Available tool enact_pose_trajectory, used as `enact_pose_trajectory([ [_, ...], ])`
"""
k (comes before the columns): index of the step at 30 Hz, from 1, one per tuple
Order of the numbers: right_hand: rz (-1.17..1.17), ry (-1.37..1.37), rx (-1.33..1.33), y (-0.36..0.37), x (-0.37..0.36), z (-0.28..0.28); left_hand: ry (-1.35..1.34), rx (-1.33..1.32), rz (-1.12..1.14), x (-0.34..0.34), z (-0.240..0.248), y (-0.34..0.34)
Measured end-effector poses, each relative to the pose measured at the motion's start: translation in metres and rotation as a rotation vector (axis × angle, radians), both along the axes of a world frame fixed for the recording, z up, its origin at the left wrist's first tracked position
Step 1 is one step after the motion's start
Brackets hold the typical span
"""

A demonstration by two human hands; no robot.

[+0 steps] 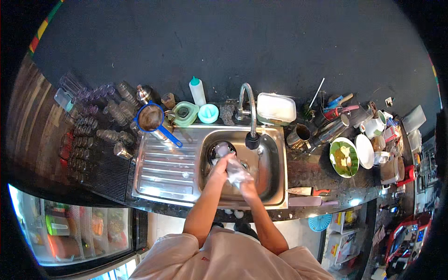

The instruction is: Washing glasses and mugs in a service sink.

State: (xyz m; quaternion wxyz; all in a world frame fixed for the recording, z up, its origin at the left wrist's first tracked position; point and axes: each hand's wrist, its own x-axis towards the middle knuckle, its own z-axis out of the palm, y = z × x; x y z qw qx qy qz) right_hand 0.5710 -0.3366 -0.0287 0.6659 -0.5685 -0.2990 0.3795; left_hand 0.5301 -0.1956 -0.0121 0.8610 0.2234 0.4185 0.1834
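Note:
Over the sink basin (277,161) I hold a long, see-through vessel, seemingly a tall glass (237,171), tilted and partly covered in white suds. My left hand (219,169) is closed around its side near the middle. At the suds-covered near end, my right hand (248,187) is closed against it; its fingers are blurred, and a sponge, if there is one, cannot be made out. A dark round vessel (213,153) lies in the basin beyond my hands. Above the basin hangs the flexible metal faucet (252,112), its dark nozzle pointing down.
Left of the basin lies a ribbed drainboard (163,175), with a blue-rimmed strainer (151,117) at its back corner. Several glasses stand further left. To the right lie a red-handled knife (305,191), a grey-purple flat tool (308,201) and a leaf-lined plate of food (344,157).

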Motion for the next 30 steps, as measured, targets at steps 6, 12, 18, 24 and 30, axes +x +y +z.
enact_pose_trajectory([
  [6, -0.613, -0.023, 0.055, -0.023, 0.021, 0.041, -0.282, -0.041, 0.164, -0.026, 0.007, 0.008],
  [12, -0.197, -0.828, 0.074, 0.014, 0.000, 0.067, -0.163, 0.141, 0.028, -0.022, 0.016, -0.026],
  [18, -0.185, 0.215, -0.098, 0.012, 0.011, 0.051, -0.202, 0.070, -0.118, -0.025, 0.028, -0.042],
  [24, -0.215, -0.865, 0.177, 0.015, -0.006, 0.029, -0.011, 0.083, -0.267, -0.031, 0.005, -0.024],
  [30, -0.387, -0.711, 0.106, 0.032, 0.012, 0.034, 0.013, 0.742, -0.370, -0.047, -0.001, -0.044],
])
